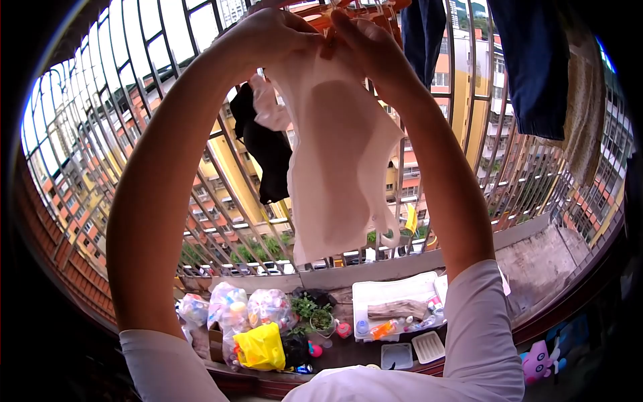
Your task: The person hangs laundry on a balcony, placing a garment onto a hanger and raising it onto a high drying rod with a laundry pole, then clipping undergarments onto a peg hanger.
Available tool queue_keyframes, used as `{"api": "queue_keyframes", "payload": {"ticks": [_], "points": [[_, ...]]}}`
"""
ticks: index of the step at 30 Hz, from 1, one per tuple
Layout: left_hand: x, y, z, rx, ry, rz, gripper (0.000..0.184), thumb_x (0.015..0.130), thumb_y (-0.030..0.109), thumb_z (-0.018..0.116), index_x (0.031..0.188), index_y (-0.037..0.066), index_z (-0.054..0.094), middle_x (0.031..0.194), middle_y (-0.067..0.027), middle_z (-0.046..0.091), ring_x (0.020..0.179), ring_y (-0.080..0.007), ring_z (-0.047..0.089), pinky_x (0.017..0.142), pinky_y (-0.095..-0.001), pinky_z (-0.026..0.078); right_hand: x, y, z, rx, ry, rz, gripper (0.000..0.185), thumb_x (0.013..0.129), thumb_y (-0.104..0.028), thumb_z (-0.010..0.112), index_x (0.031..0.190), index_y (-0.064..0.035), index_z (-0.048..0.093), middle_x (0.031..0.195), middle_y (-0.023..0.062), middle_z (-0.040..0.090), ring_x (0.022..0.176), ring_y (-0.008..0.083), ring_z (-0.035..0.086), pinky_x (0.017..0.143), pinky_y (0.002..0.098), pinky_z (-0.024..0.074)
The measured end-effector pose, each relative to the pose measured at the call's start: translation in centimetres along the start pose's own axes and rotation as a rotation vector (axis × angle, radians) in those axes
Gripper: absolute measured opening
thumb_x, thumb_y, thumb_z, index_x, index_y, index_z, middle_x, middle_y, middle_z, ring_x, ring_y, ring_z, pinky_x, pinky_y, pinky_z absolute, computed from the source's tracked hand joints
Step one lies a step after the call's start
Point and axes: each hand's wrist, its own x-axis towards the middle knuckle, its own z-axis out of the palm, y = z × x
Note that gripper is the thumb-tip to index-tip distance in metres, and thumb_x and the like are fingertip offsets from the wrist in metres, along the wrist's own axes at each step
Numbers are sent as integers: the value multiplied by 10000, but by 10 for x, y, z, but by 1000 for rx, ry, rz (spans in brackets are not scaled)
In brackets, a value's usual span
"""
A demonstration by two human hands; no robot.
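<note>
Both arms are raised to an orange hanger (311, 12) with clips at the top of the view. A pale, thin white garment (335, 161) hangs down from between the hands. My left hand (274, 32) has its fingers closed on the garment's top edge, beside an orange clip (327, 43). My right hand (368, 50) is closed at the clip and the top of the cloth, its thumb pointing up. Behind the garment on the left hang a black piece of clothing (266, 157) and a small pale pink cloth (269, 107).
Metal window bars (221, 151) stand behind. Dark blue trousers (532, 67) and a beige towel (584, 100) hang at the right. Below are plastic bags, a yellow bag (260, 347), green plants (311, 311) and a white tray (382, 291) with bottles.
</note>
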Motion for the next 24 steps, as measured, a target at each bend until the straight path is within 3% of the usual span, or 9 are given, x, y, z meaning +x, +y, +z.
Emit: {"api": "queue_keyframes", "payload": {"ticks": [2, 6, 8, 11, 12, 13, 18, 21, 24], "points": [[0, -6, 2, -97, -24, 79, 292, 779, 235, 596, 1001, 46, 579, 868, -26, 607, 763, -102, 561, 678, -226, 449, -8, -2, 2, 164, -8, -7, 422, 784, -416, 556, 848, 0, 595, 777, 47, 590, 662, 102, 541, 622, 234, 433], [-13, 15, 14, -94, 127, -43, 248, 751, 191, 624, 920, 10, 613, 755, -52, 619, 668, -106, 561, 614, -229, 456, -8, 17, 7, 214, 6, -106, 330, 822, -309, 536, 929, 2, 570, 805, 53, 588, 671, 110, 541, 645, 238, 436], [-19, 16, 19, -147, 163, -35, 281, 754, 202, 626, 956, 11, 589, 798, -68, 613, 707, -118, 564, 637, -235, 459, -1, 34, -3, 211, 9, -66, 264, 732, -91, 642, 977, -17, 576, 866, 52, 603, 800, 120, 554, 745, 246, 438], [-37, -5, 28, -44, 304, 31, 359, 755, 240, 636, 1032, 28, 553, 892, -79, 604, 796, -132, 563, 735, -267, 464, 0, 47, -9, 140, 35, -134, 248, 778, -115, 587, 1007, -20, 571, 868, 39, 596, 786, 108, 549, 734, 224, 434], [-47, -14, 33, -98, 334, 106, 327, 754, 228, 630, 1004, 27, 562, 848, -85, 607, 721, -134, 568, 660, -263, 467, -5, 21, 0, 362, 61, -43, 176, 836, -176, 535, 844, -6, 579, 698, -4, 549, 589, 65, 486, 528, 193, 398], [-57, -23, 37, -151, 365, 185, 295, 754, 216, 623, 975, 27, 570, 804, -90, 609, 645, -137, 572, 585, -259, 470, -6, 25, -3, 418, 40, 10, 106, 787, -50, 575, 883, -7, 584, 719, -29, 545, 617, 49, 481, 535, 184, 393], [-124, -25, 50, -102, 129, -29, 270, 823, 261, 545, 1009, 66, 523, 934, -43, 579, 753, -106, 563, 615, -242, 482, -11, 42, -15, 298, 89, 14, 184, 809, -89, 545, 978, -21, 566, 819, 4, 566, 727, 74, 520, 653, 195, 422], [-126, -20, 55, -95, 130, 46, 408, 792, 323, 580, 1076, 48, 478, 1009, -95, 551, 827, -153, 567, 682, -271, 486, -14, 41, -15, 243, 117, 34, 264, 827, -117, 506, 1074, -27, 536, 924, 38, 569, 809, 101, 535, 727, 213, 425], [-117, -7, 72, -41, 172, 44, 809, 656, 480, 668, 1229, 21, 328, 1097, -185, 488, 1033, -256, 493, 862, -366, 416, -19, 18, -5, 268, 98, 38, 259, 829, -130, 505, 1063, -26, 539, 910, 40, 568, 804, 112, 537, 719, 221, 431]]}}
